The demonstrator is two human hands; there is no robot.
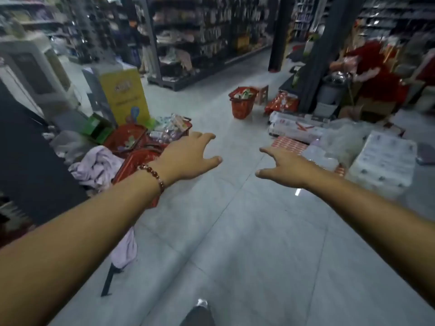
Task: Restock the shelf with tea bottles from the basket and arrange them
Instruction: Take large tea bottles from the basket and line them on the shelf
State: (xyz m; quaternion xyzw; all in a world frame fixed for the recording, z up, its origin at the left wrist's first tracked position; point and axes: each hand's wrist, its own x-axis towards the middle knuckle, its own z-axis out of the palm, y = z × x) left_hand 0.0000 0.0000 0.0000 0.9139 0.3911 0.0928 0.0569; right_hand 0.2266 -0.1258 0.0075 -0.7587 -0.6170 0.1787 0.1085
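Observation:
Both my arms stretch forward over a grey tiled floor. My left hand (190,156), with a bead bracelet on its wrist, is empty with fingers spread. My right hand (282,165) is also empty, fingers extended. A red basket (242,107) holding bottles or packets stands on the floor ahead, well beyond both hands. Several more red baskets (131,142) with packaged goods sit at the left, just beyond my left hand. The picture is blurred, so I cannot make out tea bottles for certain.
Store shelving (207,43) lines the far aisle. A yellow display box (124,95) and lilac cloth (98,165) lie left. Wrapped paper packs (381,161) and boxes crowd the right. A dark pillar (280,31) stands ahead. A person stands far back by the shelves.

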